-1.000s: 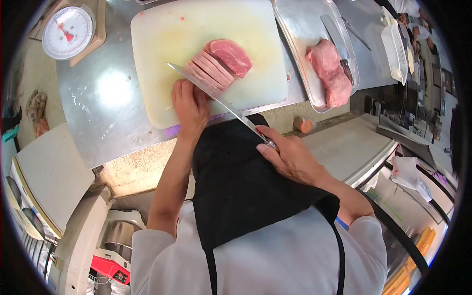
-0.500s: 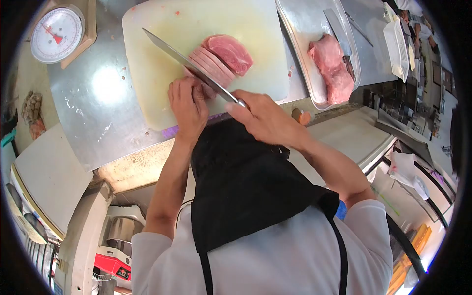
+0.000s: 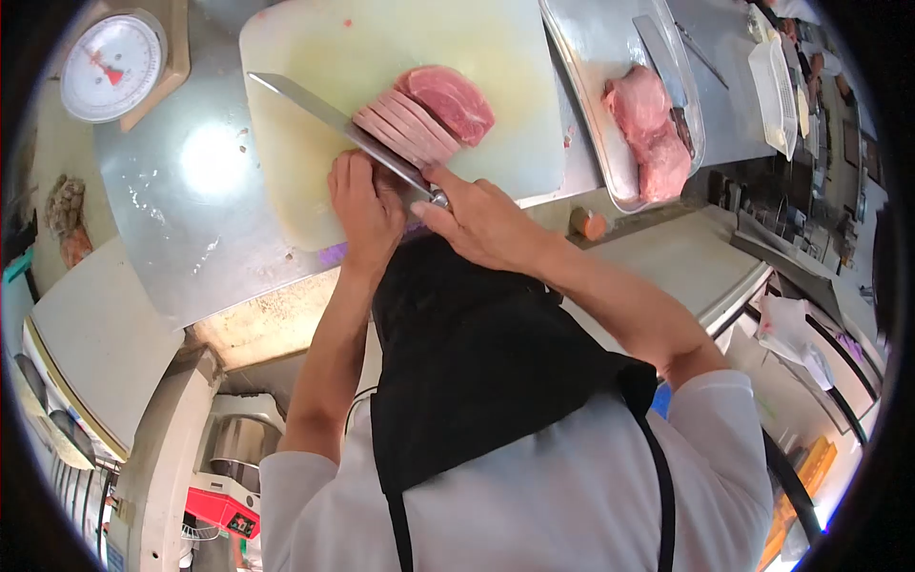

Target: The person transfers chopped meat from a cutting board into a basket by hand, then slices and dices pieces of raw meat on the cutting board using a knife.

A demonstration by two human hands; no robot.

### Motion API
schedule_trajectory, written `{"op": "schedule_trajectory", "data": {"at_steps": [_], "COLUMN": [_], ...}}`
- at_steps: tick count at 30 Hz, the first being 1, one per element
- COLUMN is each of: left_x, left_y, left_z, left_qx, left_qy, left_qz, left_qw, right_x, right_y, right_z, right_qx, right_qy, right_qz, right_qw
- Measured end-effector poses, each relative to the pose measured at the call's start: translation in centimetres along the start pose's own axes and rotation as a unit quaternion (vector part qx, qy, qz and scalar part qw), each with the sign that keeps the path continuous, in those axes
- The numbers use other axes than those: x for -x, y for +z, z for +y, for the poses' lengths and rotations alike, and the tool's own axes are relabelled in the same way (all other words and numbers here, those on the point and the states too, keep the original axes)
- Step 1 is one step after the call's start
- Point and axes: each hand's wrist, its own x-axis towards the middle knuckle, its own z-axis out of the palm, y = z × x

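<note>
My right hand (image 3: 484,221) grips the handle of a long knife (image 3: 334,119), whose blade points to the upper left over the cutting board (image 3: 286,181). Beyond the blade lie thin meat slices (image 3: 405,126), leaning together in a row, with a larger pink slab (image 3: 448,103) against them. On the near side of the blade, my left hand (image 3: 367,208) has its fingers curled and closed on the remaining piece of meat, which is mostly hidden by the hand and knife.
Right of the board, a metal tray (image 3: 610,181) holds a large piece of raw meat (image 3: 653,133) and another knife (image 3: 658,57). A thin rod-like tool (image 3: 701,55) and a white basket (image 3: 774,91) lie farther right. A dial scale (image 3: 112,67) stands at the upper left.
The knife and my right hand have moved toward the left and closer to my body. More of the sliced row shows beyond the blade. My left hand stays nearly in place.
</note>
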Motion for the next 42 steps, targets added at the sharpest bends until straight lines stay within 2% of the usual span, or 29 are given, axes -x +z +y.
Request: {"op": "schedule_trajectory", "data": {"at_steps": [4,7,10,13,16,19,22,25,28,31,34,37,42], "left_x": [0.1,0.1,0.4,0.3,0.3,0.4,-0.1,0.3,0.1,0.3,-0.1,0.0,0.1], "left_y": [-0.3,-0.2,0.1,0.0,0.0,-0.1,0.0,-0.2,0.2,0.0,-0.2,-0.1,0.0], "left_z": [-0.2,-0.2,0.4,-0.1,-0.2,-0.4,0.0,-0.5,0.1,-0.2,0.1,0.1,0.1], "left_qx": [0.036,0.022,0.057,0.018,0.023,0.03,0.045,0.026,0.02,0.021,0.013,0.002,-0.006], "left_qy": [0.029,0.046,-0.023,0.006,-0.013,-0.005,0.032,0.002,0.015,-0.004,0.055,0.029,-0.016], "left_qz": [-0.003,0.007,0.028,0.014,0.001,-0.009,0.027,-0.014,0.035,-0.004,0.0,-0.017,-0.029], "left_qw": [0.999,0.999,0.998,1.0,1.0,0.999,0.998,1.0,0.999,1.0,0.998,0.999,0.999], "right_x": [0.2,1.7,5.7,8.0,8.1,6.2,4.8,4.3,6.2,5.7,2.6,0.5,5.3], "right_y": [-0.6,-4.5,-6.0,-6.5,-5.1,-4.6,-2.4,-2.9,-5.0,-4.4,-2.7,-1.9,-4.4], "right_z": [-0.4,-2.9,-4.6,-5.6,-4.5,-4.3,-3.2,-3.8,-5.6,-4.8,-3.5,-2.3,-3.5], "right_qx": [-0.085,-0.082,-0.038,-0.047,-0.025,-0.005,0.053,0.027,0.046,0.057,0.065,0.069,0.034], "right_qy": [0.017,0.089,0.101,0.161,0.119,0.104,0.041,0.017,0.11,0.119,0.069,-0.023,0.079], "right_qz": [0.01,-0.052,-0.056,-0.088,-0.055,-0.067,-0.02,-0.002,-0.087,-0.079,-0.049,0.005,-0.057], "right_qw": [0.996,0.991,0.993,0.982,0.991,0.992,0.998,0.999,0.989,0.988,0.994,0.997,0.995]}}
